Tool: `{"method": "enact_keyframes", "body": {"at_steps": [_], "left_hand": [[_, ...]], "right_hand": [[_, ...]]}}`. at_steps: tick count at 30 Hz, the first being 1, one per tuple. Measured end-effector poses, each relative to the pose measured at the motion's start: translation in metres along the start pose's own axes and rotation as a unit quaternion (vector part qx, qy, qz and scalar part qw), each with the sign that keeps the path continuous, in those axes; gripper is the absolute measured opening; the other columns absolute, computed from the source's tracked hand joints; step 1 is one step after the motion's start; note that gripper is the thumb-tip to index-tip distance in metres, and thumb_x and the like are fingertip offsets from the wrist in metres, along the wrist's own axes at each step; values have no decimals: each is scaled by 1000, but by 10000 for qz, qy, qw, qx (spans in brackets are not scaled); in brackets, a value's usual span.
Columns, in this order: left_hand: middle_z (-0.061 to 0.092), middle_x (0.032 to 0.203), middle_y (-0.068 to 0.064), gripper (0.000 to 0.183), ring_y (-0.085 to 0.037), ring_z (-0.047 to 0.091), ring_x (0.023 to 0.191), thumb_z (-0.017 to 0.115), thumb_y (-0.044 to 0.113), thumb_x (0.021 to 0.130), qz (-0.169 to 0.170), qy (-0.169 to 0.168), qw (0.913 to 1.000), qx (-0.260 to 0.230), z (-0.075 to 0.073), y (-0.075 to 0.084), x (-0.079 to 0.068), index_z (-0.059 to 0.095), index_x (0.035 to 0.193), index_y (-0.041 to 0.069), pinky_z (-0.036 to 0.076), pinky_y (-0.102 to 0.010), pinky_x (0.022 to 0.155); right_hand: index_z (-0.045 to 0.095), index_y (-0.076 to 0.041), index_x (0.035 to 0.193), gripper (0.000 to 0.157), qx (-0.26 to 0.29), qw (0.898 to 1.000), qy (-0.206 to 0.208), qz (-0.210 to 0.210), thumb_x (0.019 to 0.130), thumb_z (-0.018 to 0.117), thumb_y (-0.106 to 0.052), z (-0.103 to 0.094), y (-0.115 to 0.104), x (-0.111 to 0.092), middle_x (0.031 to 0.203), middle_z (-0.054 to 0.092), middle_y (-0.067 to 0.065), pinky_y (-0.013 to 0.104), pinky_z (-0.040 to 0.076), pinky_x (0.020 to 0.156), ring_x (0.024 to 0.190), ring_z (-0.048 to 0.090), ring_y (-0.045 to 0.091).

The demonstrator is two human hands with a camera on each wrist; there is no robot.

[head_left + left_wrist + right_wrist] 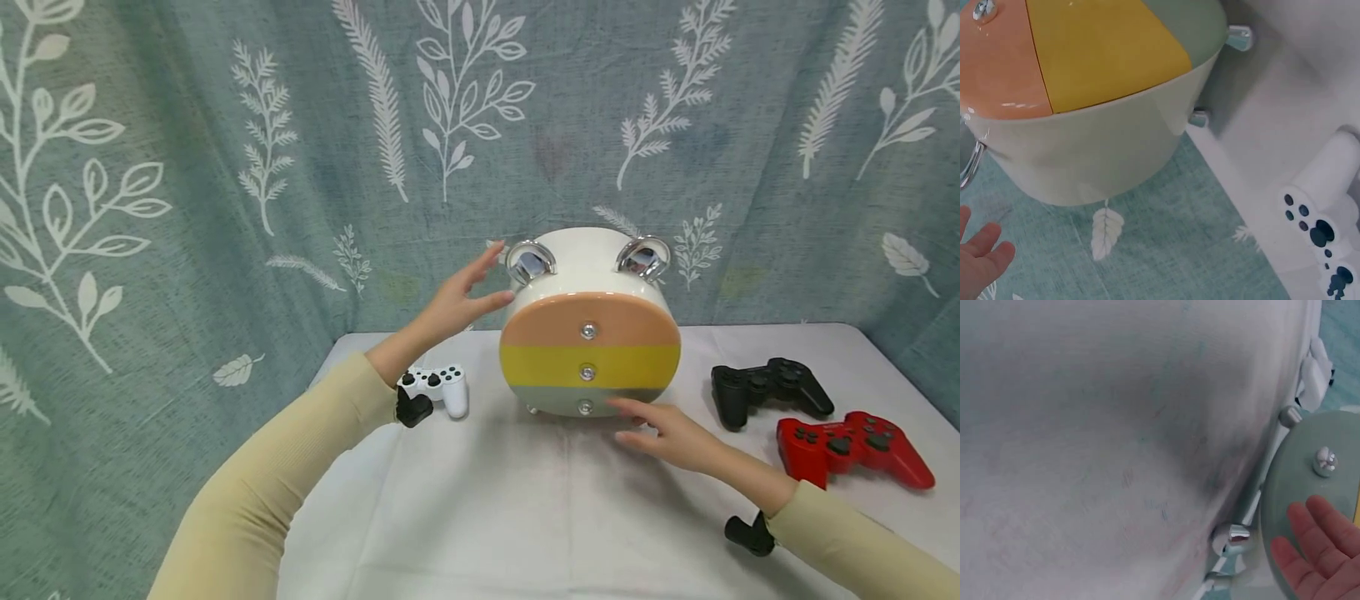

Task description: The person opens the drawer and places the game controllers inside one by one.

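A small oval drawer box (588, 358) stands on short metal feet, its white body topped by two round chrome pieces like eyes. Its front has an orange drawer (540, 321), a yellow drawer (540, 367) and a grey-green drawer (543, 398), each with a silver knob. My left hand (468, 292) is raised beside the box's upper left, fingers spread and near the left chrome piece (531, 262). Before the lowest drawer, my right hand (667, 433) reaches with loosely extended fingers, right of the bottom knob (1325, 461). Neither hand holds anything.
A white game controller (442, 385) lies left of the box, behind my left wrist. To the right are a black controller (768, 387) and a red controller (855, 446), close to my right forearm. A leaf-patterned curtain (480, 167) hangs behind the white-covered table (465, 517).
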State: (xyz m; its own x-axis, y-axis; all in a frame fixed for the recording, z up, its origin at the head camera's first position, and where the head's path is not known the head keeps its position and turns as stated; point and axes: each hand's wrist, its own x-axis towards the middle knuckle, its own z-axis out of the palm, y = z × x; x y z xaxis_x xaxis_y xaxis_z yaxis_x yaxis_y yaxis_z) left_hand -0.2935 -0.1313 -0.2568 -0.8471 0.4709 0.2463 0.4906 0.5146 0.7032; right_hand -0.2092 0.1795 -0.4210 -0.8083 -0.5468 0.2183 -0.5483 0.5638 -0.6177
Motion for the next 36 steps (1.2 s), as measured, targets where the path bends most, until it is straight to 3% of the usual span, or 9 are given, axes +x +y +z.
{"method": "enact_keyframes", "body": {"at_steps": [7, 12, 18, 22, 26, 31, 34, 36], "left_hand": [[29, 148, -1, 73, -29, 29, 134, 62, 33, 88, 20, -31, 10000, -69, 0, -4, 15, 18, 146, 38, 26, -53, 105], [29, 148, -5, 76, -27, 30, 134, 63, 31, 87, 23, -71, 9998, -181, 2, -11, 21, 17, 146, 37, 22, -48, 108], [21, 151, 4, 77, -23, 31, 134, 65, 28, 86, 99, -131, 9991, -402, 10, -17, 30, 17, 146, 37, 23, -43, 109], [17, 152, 9, 80, -23, 31, 133, 67, 28, 84, 254, -140, 9983, -509, 18, -18, 36, 17, 145, 39, 26, -41, 108], [20, 151, 2, 84, -23, 33, 131, 68, 28, 83, 274, -99, 9966, -776, 25, -19, 39, 13, 146, 40, 29, -39, 107], [11, 154, 1, 87, -23, 27, 135, 67, 18, 84, 340, -8, 9923, -1188, 28, -8, 35, 10, 148, 28, 30, -41, 106], [11, 154, -2, 87, -25, 30, 134, 66, 10, 84, 371, 53, 9897, -1383, 29, -1, 33, 10, 149, 23, 31, -43, 105], [12, 154, -3, 88, -27, 35, 131, 68, 14, 83, 389, 73, 9884, -1466, 29, 1, 32, 11, 149, 21, 33, -44, 103]], "right_hand": [[54, -3, 125, 46, -85, 9999, -28, 59, 88, 61, -29, 5, 0, 11, 105, 65, 15, 33, 51, 71, 86, 61, 22], [56, -6, 123, 43, -51, 10000, -67, -18, 87, 62, -28, 12, 3, 19, 100, 67, 14, 23, 48, 62, 73, 59, 10], [58, -6, 121, 40, 13, 9999, 3, -169, 87, 63, -26, 19, 3, 24, 95, 68, 12, 21, 46, 58, 65, 56, 4], [57, -5, 121, 39, 251, 9997, 29, -34, 87, 63, -23, 21, 3, 26, 97, 68, 14, 22, 47, 59, 67, 58, 6], [57, -4, 121, 39, 299, 9995, 41, -42, 88, 62, -23, 22, 5, 28, 99, 67, 16, 23, 49, 61, 70, 62, 9], [57, -4, 121, 38, 388, 9992, 104, -61, 88, 62, -21, 25, 8, 32, 103, 66, 15, 24, 50, 65, 76, 64, 13], [58, -4, 120, 38, 458, 9988, 147, -37, 88, 62, -22, 27, 8, 34, 106, 65, 14, 24, 51, 68, 81, 65, 16], [58, -4, 121, 38, 524, 9985, 132, -22, 88, 62, -22, 28, 9, 35, 108, 65, 13, 25, 51, 70, 85, 65, 18]]}}
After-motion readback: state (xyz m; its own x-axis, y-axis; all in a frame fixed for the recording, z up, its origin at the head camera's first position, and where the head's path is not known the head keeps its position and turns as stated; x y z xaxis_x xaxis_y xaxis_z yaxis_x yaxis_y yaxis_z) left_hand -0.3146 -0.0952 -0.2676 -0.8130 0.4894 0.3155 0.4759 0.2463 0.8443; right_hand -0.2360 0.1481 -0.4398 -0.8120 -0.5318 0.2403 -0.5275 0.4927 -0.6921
